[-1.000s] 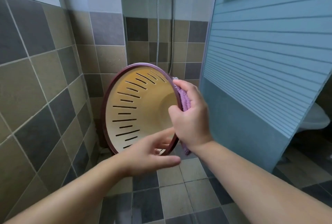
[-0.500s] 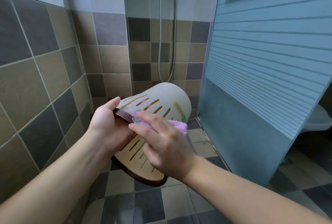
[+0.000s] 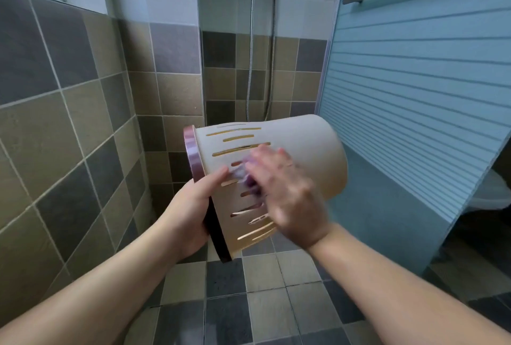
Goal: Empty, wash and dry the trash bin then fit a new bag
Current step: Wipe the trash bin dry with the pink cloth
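A cream trash bin (image 3: 309, 151) with long slots in its wall and a dark pink rim is held on its side in the air, rim to the left and base to the right. My left hand (image 3: 190, 212) grips the rim at its lower edge. My right hand (image 3: 287, 192), blurred by motion, presses a purple cloth (image 3: 250, 176) against the slotted outer wall. Most of the cloth is hidden under the fingers.
Tiled walls stand close on the left and behind. A shower hose (image 3: 250, 68) hangs on the back wall. A frosted blue glass partition (image 3: 414, 95) runs along the right, with a toilet (image 3: 489, 192) past it. Below is the checkered floor (image 3: 262, 303).
The bin has turned from mouth-facing-me to lying sideways, rim to the left. My left hand took hold of the rim. My right hand slid the cloth from the rim onto the outer wall.
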